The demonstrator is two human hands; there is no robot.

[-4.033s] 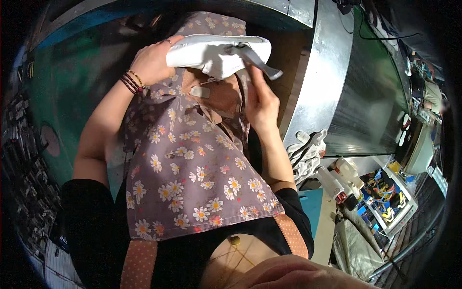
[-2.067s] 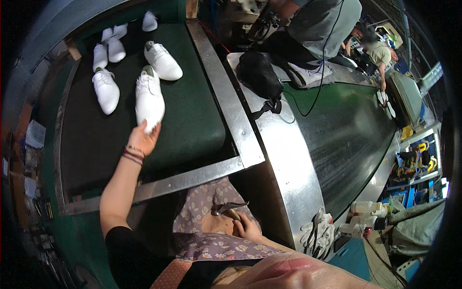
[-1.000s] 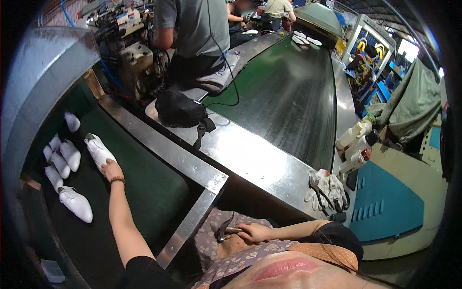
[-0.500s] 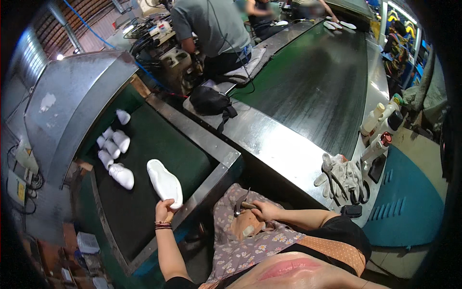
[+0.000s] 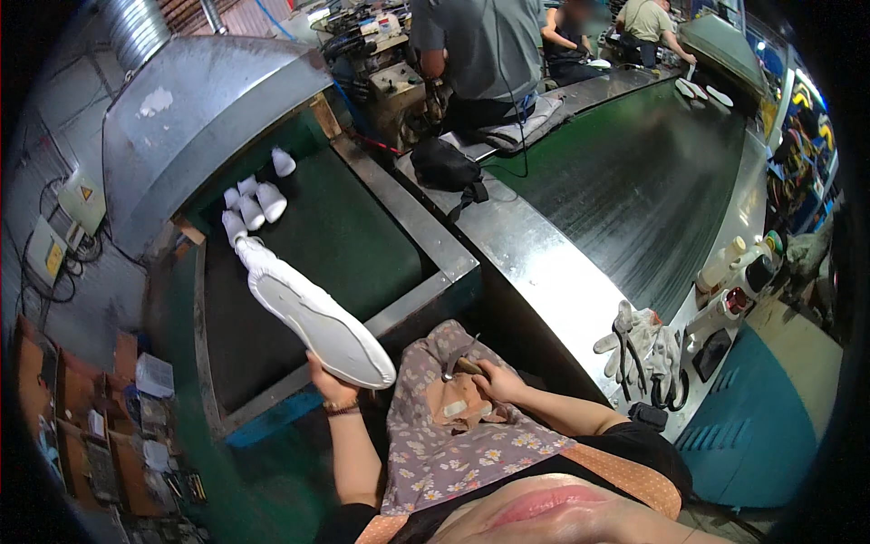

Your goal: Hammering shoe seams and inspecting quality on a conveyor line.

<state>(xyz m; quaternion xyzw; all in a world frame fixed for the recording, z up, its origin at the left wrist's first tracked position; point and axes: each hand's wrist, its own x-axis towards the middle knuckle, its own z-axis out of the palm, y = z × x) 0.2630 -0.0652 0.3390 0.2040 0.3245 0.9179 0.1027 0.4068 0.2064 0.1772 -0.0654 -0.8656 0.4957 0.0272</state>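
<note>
My left hand (image 5: 332, 383) grips the toe or heel end of a white shoe (image 5: 313, 313); I cannot tell which end. The shoe is held bottom up, its flat greyish underside facing me, slanting from the belt's near edge toward my lap. My right hand (image 5: 497, 381) is closed round the short wooden handle of a hammer (image 5: 468, 365), its curved metal head over my lap. Under it, a tan patch (image 5: 462, 405) lies on my flowered apron (image 5: 412, 435). Several white shoe-shaped pieces (image 5: 270, 201) stand on the dark green belt (image 5: 362, 245) beyond the held shoe.
A metal hood (image 5: 208, 100) covers the belt's far end. To the right runs a second conveyor (image 5: 634, 181) with a metal border. Work gloves (image 5: 648, 340), pliers (image 5: 625, 349), scissors (image 5: 672, 388) and bottles (image 5: 720, 308) lie or stand along it. A co-worker (image 5: 480, 54) sits ahead.
My left hand has brought the white shoe up off the belt area and nearer to me. The hammer stays in my right hand over my lap. My view has turned leftward.
</note>
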